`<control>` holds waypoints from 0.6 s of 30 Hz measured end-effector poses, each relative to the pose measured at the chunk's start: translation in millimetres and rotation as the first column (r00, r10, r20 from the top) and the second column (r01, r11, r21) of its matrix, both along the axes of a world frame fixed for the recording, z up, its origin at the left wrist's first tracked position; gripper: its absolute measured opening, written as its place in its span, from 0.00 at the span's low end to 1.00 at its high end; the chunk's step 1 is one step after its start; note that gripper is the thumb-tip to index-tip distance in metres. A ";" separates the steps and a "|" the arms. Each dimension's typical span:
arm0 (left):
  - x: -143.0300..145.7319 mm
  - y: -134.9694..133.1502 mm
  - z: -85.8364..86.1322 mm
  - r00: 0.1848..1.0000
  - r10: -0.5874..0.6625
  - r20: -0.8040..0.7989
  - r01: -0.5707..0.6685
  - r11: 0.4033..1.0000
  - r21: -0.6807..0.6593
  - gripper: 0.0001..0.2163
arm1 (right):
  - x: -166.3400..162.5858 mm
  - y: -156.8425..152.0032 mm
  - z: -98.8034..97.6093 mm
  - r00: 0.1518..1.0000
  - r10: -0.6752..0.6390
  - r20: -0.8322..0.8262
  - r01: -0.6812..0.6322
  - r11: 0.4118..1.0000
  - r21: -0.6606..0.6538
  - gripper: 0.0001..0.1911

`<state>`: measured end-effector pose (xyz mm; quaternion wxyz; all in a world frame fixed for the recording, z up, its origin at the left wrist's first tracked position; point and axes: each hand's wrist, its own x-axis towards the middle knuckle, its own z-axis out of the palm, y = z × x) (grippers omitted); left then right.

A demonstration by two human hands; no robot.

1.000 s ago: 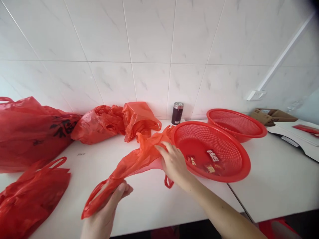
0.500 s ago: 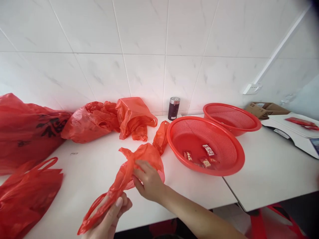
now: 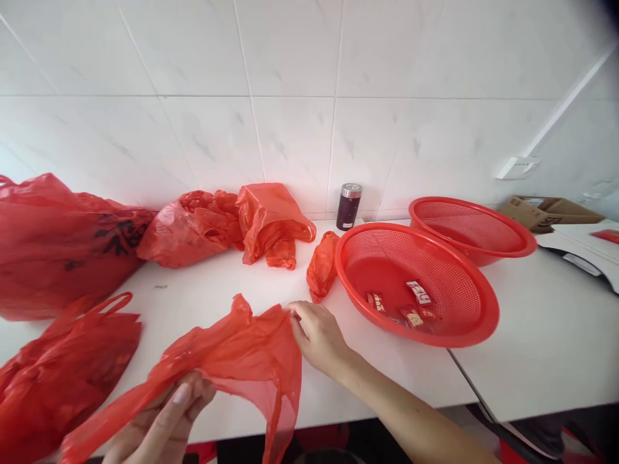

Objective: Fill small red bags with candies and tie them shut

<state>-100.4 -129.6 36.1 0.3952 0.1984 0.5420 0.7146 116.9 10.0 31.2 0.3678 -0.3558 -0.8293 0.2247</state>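
Note:
A thin red plastic bag (image 3: 236, 351) is stretched between my two hands above the table's front edge. My left hand (image 3: 169, 412) grips its lower left part between thumb and fingers, and one long strip of the bag trails past the wrist. Pinched at the bag's upper right corner are the fingertips of my right hand (image 3: 316, 335). The front of the bag hangs down past the table edge. A small crumpled red bag (image 3: 322, 265) lies just beyond my right hand. Close by on the right is a red plastic basket (image 3: 488, 303) with several small wrapped packets in it.
A second red basket (image 3: 525, 243) stands behind the first. Filled red bags (image 3: 62, 251) line the left and back of the white table (image 3: 217, 287). A dark tumbler (image 3: 348, 207) stands by the wall. At far right are a cardboard box (image 3: 546, 209) and a white scale (image 3: 587, 251).
My hands have moved apart, spreading the bunched bag wider. My left hand shifted left, my right hand to the right. The view has turned slightly left.

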 end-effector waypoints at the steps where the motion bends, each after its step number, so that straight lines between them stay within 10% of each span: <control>1: 8.1 0.9 4.6 1.000 -0.028 -0.009 0.028 1.000 -0.005 0.11 | -3.1 -9.8 7.7 0.996 0.053 -0.065 -0.051 0.998 0.031 0.12; 4: 39.2 5.6 21.4 0.990 -0.131 -0.058 0.133 0.991 0.029 0.10 | -20.5 -35.5 19.8 0.979 0.174 -0.111 -0.160 0.979 0.123 0.08; 10: 63.6 3.5 34.9 0.988 -0.139 -0.072 0.144 0.987 0.069 0.07 | -43.1 -19.1 -14.7 0.992 -0.036 0.121 0.021 0.992 0.126 0.22; 16: -2.1 11.2 1.2 0.951 0.028 -0.308 -0.073 0.988 -0.137 0.12 | 0.9 23.0 -11.0 0.995 -0.098 0.000 0.098 0.995 0.010 0.18; 18: -27.6 12.6 -9.9 0.875 -0.087 -0.476 -0.083 0.942 -0.326 0.14 | 13.0 28.6 0.3 0.983 -0.161 -0.083 0.162 0.987 -0.001 0.16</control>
